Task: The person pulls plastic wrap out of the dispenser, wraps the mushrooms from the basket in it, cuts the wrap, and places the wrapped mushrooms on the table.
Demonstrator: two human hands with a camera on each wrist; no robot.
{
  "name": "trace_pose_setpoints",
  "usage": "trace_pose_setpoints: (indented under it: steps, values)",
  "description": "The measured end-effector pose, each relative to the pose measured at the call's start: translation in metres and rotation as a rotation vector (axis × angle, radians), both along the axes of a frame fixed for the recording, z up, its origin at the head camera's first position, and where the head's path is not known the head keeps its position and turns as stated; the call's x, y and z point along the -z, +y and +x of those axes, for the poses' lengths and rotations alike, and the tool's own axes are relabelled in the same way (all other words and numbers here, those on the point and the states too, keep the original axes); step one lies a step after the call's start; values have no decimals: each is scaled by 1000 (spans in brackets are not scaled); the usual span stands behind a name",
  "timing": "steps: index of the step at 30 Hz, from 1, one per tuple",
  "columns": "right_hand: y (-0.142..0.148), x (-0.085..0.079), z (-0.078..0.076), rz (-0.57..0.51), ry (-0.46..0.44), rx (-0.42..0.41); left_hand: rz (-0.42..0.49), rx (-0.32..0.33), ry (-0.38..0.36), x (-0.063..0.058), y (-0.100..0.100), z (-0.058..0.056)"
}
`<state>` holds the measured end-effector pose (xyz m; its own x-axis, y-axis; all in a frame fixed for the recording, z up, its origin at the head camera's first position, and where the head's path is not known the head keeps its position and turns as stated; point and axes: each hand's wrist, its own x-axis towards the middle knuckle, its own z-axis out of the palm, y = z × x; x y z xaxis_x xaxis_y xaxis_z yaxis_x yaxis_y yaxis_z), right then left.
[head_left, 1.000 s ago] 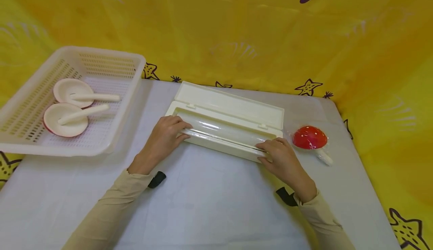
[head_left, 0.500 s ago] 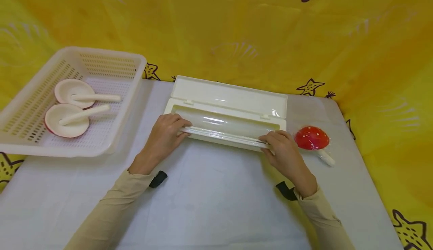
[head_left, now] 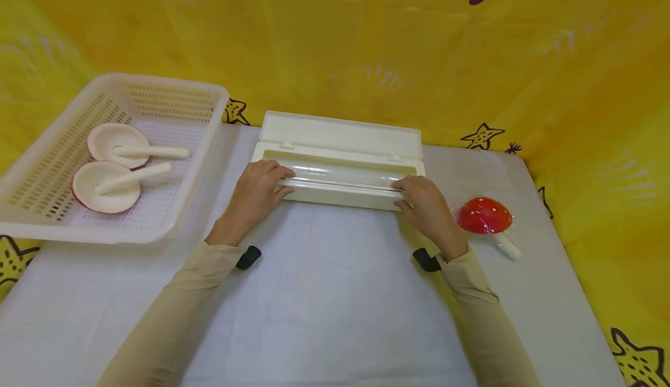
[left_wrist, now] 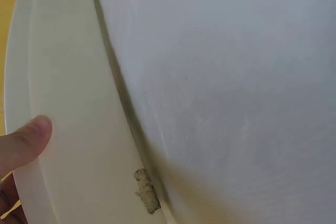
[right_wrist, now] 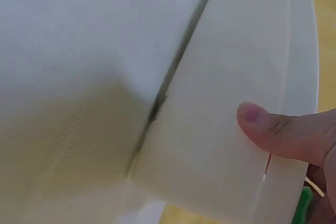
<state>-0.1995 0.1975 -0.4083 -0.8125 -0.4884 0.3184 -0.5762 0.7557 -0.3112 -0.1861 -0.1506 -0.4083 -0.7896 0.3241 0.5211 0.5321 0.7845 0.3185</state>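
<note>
A long cream cling film dispenser lies on the table with its hinged lid raised at the back. Inside its trough a shiny roll of cling film shows. My left hand grips the front wall near the left end, thumb against the outer face. At the other end my right hand holds the same wall, its thumb pressed to the front and fingers over the top edge. A small green piece peeks out beside the right fingers.
At the left stands a white plastic basket with two mushroom-shaped ladles in it. A red spotted mushroom ladle in clear wrap lies right of the dispenser. Yellow patterned cloth hangs behind the table.
Both hands have shifted the dispenser away from the body, and its right end has swung back and leftward, so it sits straighter. The basket and ladles stay put.
</note>
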Motion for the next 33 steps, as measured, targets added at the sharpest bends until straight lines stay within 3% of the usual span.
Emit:
trace_pose_setpoints:
  steps: [6,11,24,28,33]
  values:
    - [-3,3,-18,-26,13,3,-3,-32,-41,1,-2,-16]
    - [-6,0,-28,7,-58,24,2,-44,-71,1,-3,-26]
    - [-6,2,-42,2,-44,40,-3,-32,-67,4,-2,-37]
    - [-5,-3,-45,10,-109,24,-70,-12,-177,-5,-4,-40]
    - [-5,-9,-50,-96,-254,-10,-84,20,-423,-24,-5,-48]
